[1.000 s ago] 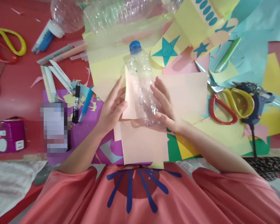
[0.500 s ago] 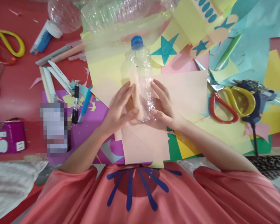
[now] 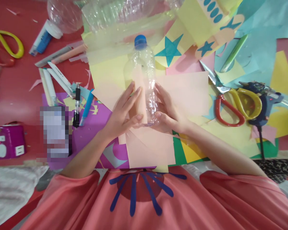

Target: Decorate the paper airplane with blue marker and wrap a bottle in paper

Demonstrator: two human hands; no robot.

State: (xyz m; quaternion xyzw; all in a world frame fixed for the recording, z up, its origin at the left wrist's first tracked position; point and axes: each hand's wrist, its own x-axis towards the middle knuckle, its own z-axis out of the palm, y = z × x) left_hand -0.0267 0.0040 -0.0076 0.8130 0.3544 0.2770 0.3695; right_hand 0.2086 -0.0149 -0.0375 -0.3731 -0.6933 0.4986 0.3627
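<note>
A clear plastic bottle (image 3: 150, 72) with a blue cap (image 3: 140, 42) lies on a peach paper sheet (image 3: 184, 92), its cap pointing away from me. My left hand (image 3: 124, 110) is curled at the bottle's left side, pressing a raised peach paper edge (image 3: 141, 103) against it. Whether that edge belongs to the sheet underneath I cannot tell. On the right side, my right hand (image 3: 169, 111) grips the lower part of the bottle, thumb near its base. Another peach paper piece (image 3: 150, 148) lies in front of the bottle.
Scissors (image 3: 230, 102) and a dark blue glue gun (image 3: 264, 105) lie at right. Several pens (image 3: 77, 105) and a phone (image 3: 54, 131) are at left, beside a purple box (image 3: 8, 142). More plastic bottles (image 3: 117, 12) and star-decorated paper (image 3: 170, 50) lie at the back.
The raised peach paper edge now shows higher along the bottle's left side. The peach sheet's right edge has shifted slightly left. Both hands stay around the bottle.
</note>
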